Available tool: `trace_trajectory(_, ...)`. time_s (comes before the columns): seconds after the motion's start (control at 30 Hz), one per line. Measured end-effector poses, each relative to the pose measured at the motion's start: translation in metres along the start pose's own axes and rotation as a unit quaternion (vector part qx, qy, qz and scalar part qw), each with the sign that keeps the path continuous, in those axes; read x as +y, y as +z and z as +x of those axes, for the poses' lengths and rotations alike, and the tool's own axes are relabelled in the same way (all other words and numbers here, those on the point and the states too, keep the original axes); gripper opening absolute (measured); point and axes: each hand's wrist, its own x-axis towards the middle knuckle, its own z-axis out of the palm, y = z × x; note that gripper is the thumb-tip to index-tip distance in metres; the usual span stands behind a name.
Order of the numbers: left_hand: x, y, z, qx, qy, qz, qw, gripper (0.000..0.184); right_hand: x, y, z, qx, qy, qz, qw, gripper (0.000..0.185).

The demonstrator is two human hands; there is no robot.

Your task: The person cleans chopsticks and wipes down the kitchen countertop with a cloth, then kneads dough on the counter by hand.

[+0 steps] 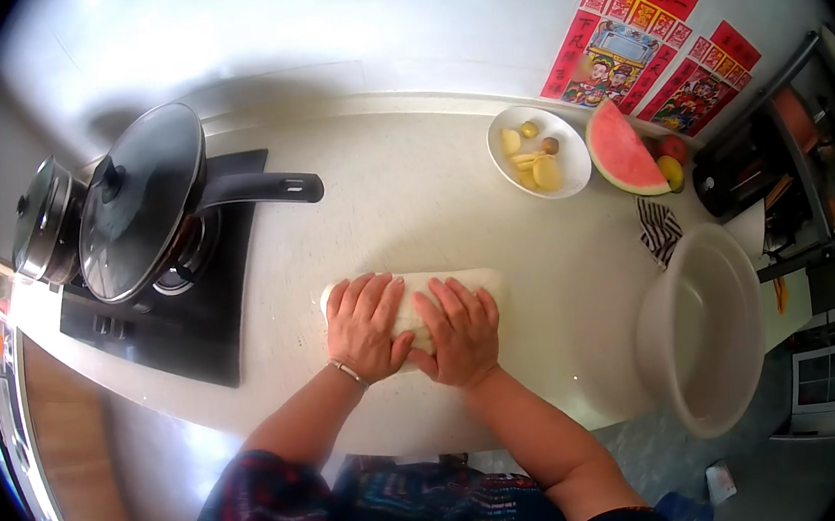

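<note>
A long pale roll of dough (pixel 488 284) lies crosswise on the light countertop (pixel 382 204). My left hand (pixel 368 326), with a bracelet at the wrist, rests palm down on the dough's left part. On its middle and right part lies my right hand (pixel 459 329), also palm down. The fingers of both hands are stretched out over the top of the dough and point away from me. The two thumbs are close together near the dough's front edge. Under the palms the dough is hidden.
At left, a lidded pan (pixel 146 206) and a lidded pot (pixel 47 221) stand on a black stove (pixel 208 331). Toward the back right are a white plate (pixel 571 180) of yellow pieces, a watermelon wedge (pixel 620 151) and a striped cloth (pixel 658 229). A large basin (pixel 654 338) stands at right.
</note>
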Motion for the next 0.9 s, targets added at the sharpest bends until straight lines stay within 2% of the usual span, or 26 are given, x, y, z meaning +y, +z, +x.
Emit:
trace_trajectory(0.17,-0.017,0.004,0.039,-0.032,-0.025,-0.031,0.999,0.054,0.015,0.015,0.03,-0.014,0.043,0.013,0.999,0.05)
trace_trajectory(0.23,-0.021,0.008,0.052,-0.085,-0.081,-0.038,0.992,0.049,0.023,0.022,0.049,0.008,0.043,0.004,0.999,0.047)
trace_trajectory(0.27,-0.025,0.019,0.059,-0.081,-0.105,-0.003,0.991,0.043,0.03,0.028,0.059,-0.005,0.058,0.018,0.998,0.042)
trace_trajectory(0.3,-0.025,0.016,0.074,-0.134,-0.152,-0.013,0.979,0.04,0.033,0.029,0.065,-0.023,0.074,0.035,0.996,0.038)
trace_trajectory(0.33,-0.031,0.024,0.086,-0.168,-0.181,-0.007,0.969,0.043,0.039,0.03,0.08,-0.099,0.127,0.038,0.986,0.034)
trace_trajectory(0.37,-0.031,0.005,0.111,-0.289,-0.224,-0.065,0.928,0.047,0.043,0.028,0.093,-0.166,0.175,0.039,0.97,0.032)
trace_trajectory(0.4,-0.025,-0.005,0.116,-0.319,-0.276,-0.109,0.9,0.047,0.038,0.018,0.094,-0.163,0.173,0.032,0.971,0.032)
trace_trajectory(0.43,-0.022,-0.015,0.124,-0.344,-0.324,-0.151,0.868,0.048,0.035,0.009,0.1,-0.201,0.185,0.024,0.962,0.032)
trace_trajectory(0.47,-0.018,-0.026,0.117,-0.326,-0.259,-0.129,0.9,0.048,0.031,0.003,0.104,-0.242,0.199,0.02,0.949,0.033)
trace_trajectory(0.5,-0.011,-0.03,0.094,-0.314,-0.199,-0.108,0.922,0.048,0.015,-0.015,0.095,-0.222,0.173,0.015,0.959,0.032)
trace_trajectory(0.53,-0.003,-0.03,0.071,-0.303,-0.198,-0.101,0.927,0.045,-0.002,-0.032,0.077,-0.201,0.147,0.011,0.968,0.031)
trace_trajectory(0.57,0.006,-0.029,0.05,-0.293,-0.193,-0.092,0.932,0.043,-0.013,-0.032,0.049,-0.144,0.143,0.029,0.979,0.026)
trace_trajectory(0.63,0.021,-0.02,0.015,-0.207,-0.137,-0.029,0.968,0.038,-0.023,-0.023,0.011,-0.023,0.098,0.031,0.994,0.026)
trace_trajectory(0.7,0.02,-0.018,0.016,-0.234,-0.152,-0.055,0.959,0.037,-0.012,-0.017,0.018,-0.049,0.104,0.041,0.992,0.026)
trace_trajectory(0.83,0.004,0.0,0.041,-0.188,-0.192,-0.071,0.961,0.04,0.003,-0.005,0.032,-0.096,0.143,0.063,0.983,0.029)
trace_trajectory(0.9,-0.003,0.009,0.052,-0.217,-0.22,-0.055,0.95,0.039,0.011,0.003,0.039,-0.112,0.167,0.057,0.978,0.03)
